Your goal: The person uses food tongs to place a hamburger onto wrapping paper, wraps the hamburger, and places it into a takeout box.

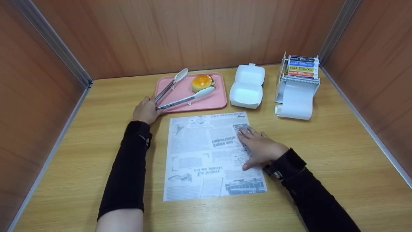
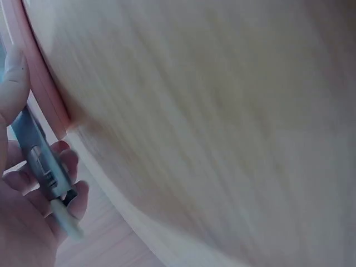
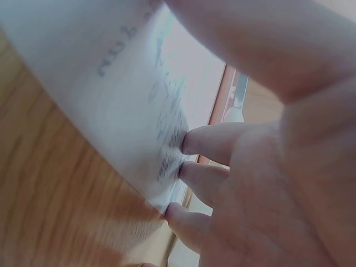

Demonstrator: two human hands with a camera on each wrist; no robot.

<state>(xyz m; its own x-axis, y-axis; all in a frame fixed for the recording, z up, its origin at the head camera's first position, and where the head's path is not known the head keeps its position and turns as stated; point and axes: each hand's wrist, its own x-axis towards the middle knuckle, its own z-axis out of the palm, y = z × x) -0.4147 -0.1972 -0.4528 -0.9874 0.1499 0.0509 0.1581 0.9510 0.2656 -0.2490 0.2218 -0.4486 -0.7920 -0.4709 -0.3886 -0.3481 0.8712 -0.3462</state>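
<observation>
Gripping the tongs point(image 1: 180, 93) at the tray's edge, left hand point(image 1: 145, 110); right hand point(image 1: 259, 146) lies flat on the printed paper point(image 1: 206, 158).

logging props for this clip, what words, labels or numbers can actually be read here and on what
newsprint sheet: printed upside down to the head camera; large headlines show, but none reads reliably; small print too small.
newsprint sheet, right wrist view: a few blurred letters, not readable.
label strips on the dispenser: coloured bands with text, too small to read.
tray, tongs, white box: no text visible.
</observation>
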